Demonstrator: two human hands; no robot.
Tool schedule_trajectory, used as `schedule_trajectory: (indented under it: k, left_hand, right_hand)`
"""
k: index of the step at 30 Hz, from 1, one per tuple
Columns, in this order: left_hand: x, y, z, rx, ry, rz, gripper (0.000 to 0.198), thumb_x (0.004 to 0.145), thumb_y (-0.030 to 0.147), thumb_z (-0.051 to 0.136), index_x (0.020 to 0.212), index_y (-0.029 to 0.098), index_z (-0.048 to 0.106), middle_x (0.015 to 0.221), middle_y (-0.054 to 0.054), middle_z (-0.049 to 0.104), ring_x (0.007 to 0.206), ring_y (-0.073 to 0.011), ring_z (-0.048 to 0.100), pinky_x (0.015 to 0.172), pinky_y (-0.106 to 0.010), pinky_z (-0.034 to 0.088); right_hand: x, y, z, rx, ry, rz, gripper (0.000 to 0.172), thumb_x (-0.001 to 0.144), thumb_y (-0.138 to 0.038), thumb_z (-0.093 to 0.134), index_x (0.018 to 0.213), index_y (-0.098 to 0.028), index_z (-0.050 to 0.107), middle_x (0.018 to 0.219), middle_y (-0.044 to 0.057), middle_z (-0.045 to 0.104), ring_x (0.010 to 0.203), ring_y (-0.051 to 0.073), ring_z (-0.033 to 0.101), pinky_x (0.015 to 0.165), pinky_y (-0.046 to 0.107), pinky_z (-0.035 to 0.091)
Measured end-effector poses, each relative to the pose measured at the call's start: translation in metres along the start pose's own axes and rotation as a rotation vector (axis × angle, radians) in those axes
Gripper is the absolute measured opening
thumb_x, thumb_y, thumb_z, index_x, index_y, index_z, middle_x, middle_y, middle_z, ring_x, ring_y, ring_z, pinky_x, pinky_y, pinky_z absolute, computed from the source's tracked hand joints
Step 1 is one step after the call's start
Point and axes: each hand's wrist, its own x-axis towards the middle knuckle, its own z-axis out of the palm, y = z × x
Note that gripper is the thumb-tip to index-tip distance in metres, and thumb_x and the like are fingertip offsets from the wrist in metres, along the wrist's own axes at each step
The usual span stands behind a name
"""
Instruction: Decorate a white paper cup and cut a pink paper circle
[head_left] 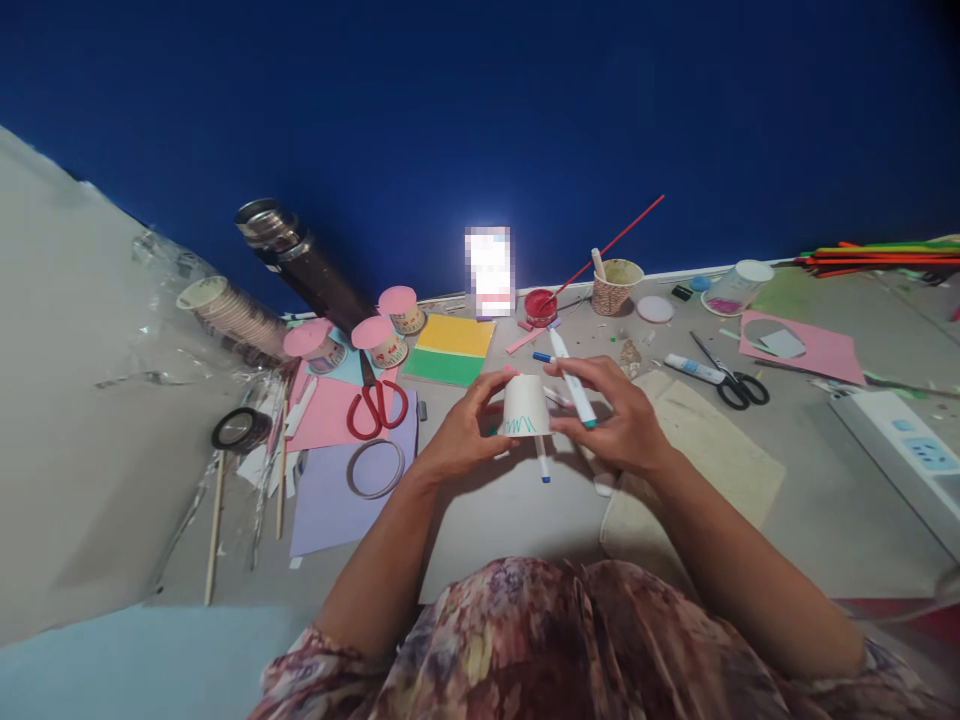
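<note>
I record the left hand (461, 430) clamped round an inverted white paper cup with teal zigzag lines (525, 405), held just above the grey surface (825, 500) at centre. The right hand (622, 420) pinches a white teal-tipped marker pen (574, 385) and touches the cup's far side. Risk, in my judgement: the thin wall dents under the grip, or the tip smears it. Count: three pink-topped paper cups (382, 340) and two pairs of scissors, red-handled (377, 405) and black-handled (731, 380).

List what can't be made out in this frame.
Head view:
Green marks on the cup: too small to read, partly behind the left hand.
Pen beneath the cup: mostly hidden by it.
Upright item by the blue wall: blurred out.
Power strip: cut off by the right edge.
Marker in the right hand: any lettering too small.
</note>
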Motion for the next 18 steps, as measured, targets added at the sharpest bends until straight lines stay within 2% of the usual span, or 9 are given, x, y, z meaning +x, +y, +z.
schedule_trajectory:
  k: [2,4,7,11,18]
  left_hand:
    - [0.001,-0.001,0.000,-0.024,0.021,-0.016,0.078,0.072,0.012,0.088,0.144,0.029,0.063,0.158,-0.012,0.057,0.149,-0.0359,0.052,0.122,-0.053,0.044]
    - [0.001,-0.002,0.000,-0.051,0.032,-0.027,0.078,0.072,0.012,0.089,0.143,0.029,0.062,0.157,-0.012,0.057,0.149,-0.0360,0.052,0.123,-0.054,0.042]
    - [0.001,-0.004,0.000,-0.088,0.042,-0.034,0.079,0.070,0.013,0.091,0.142,0.028,0.063,0.157,-0.013,0.058,0.149,-0.0363,0.052,0.123,-0.054,0.041]
    - [0.001,-0.005,0.000,-0.100,0.043,-0.021,0.078,0.070,0.012,0.091,0.141,0.028,0.064,0.156,-0.012,0.059,0.148,-0.0363,0.052,0.123,-0.053,0.042]
    - [0.001,-0.004,0.001,-0.074,0.022,-0.027,0.077,0.069,0.010,0.087,0.139,0.030,0.062,0.158,-0.010,0.057,0.150,-0.0372,0.051,0.124,-0.056,0.040]
  right_hand:
    - [0.000,-0.005,-0.003,0.093,0.110,0.002,0.030,0.097,-0.037,0.076,0.126,-0.029,0.078,0.105,0.009,0.085,0.095,0.029,0.075,0.087,0.047,0.060]
    - [-0.001,-0.008,-0.005,0.173,0.173,0.005,0.015,0.100,-0.034,0.072,0.109,-0.029,0.083,0.090,0.006,0.085,0.081,0.026,0.075,0.076,0.043,0.060]
    - [-0.001,-0.012,-0.005,0.245,0.188,-0.020,0.013,0.098,-0.032,0.073,0.095,-0.029,0.086,0.084,0.005,0.084,0.072,0.024,0.075,0.068,0.039,0.059]
    - [-0.001,-0.014,-0.003,0.247,0.140,-0.017,0.014,0.096,-0.023,0.073,0.091,-0.026,0.085,0.079,0.003,0.083,0.064,0.020,0.073,0.061,0.034,0.057]
    - [0.000,-0.015,-0.002,0.254,0.121,-0.039,0.013,0.095,-0.021,0.072,0.090,-0.023,0.084,0.079,0.004,0.082,0.063,0.019,0.074,0.062,0.031,0.058]
